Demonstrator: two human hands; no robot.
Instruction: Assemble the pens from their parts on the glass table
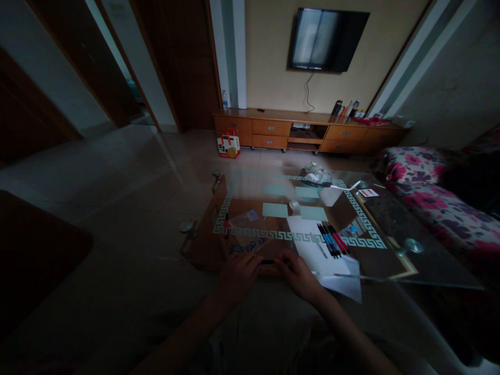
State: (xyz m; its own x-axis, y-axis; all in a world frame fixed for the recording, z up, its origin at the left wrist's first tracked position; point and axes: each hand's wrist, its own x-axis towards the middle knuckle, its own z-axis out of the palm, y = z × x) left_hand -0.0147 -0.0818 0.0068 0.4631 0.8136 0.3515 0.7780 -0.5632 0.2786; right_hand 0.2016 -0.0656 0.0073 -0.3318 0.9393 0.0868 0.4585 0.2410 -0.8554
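Both my hands meet at the near edge of a glass coffee table [390, 245]. My left hand [236, 276] and my right hand [297, 275] are each closed on one end of a thin dark pen [267, 262] held between them. To the right of my right hand lies a white sheet of paper [312, 250] with a row of several pens [333, 239], black, blue and red, laid side by side on it. A single red pen [226, 227] lies on the table's left side.
Light green cards [275, 210] and a small clear bag [244, 219] lie on the glass. A crumpled bag [315, 174] sits at the far edge. A floral sofa [429, 192] stands at right, a wooden TV cabinet [304, 130] beyond, a dark chair [31, 250] at left.
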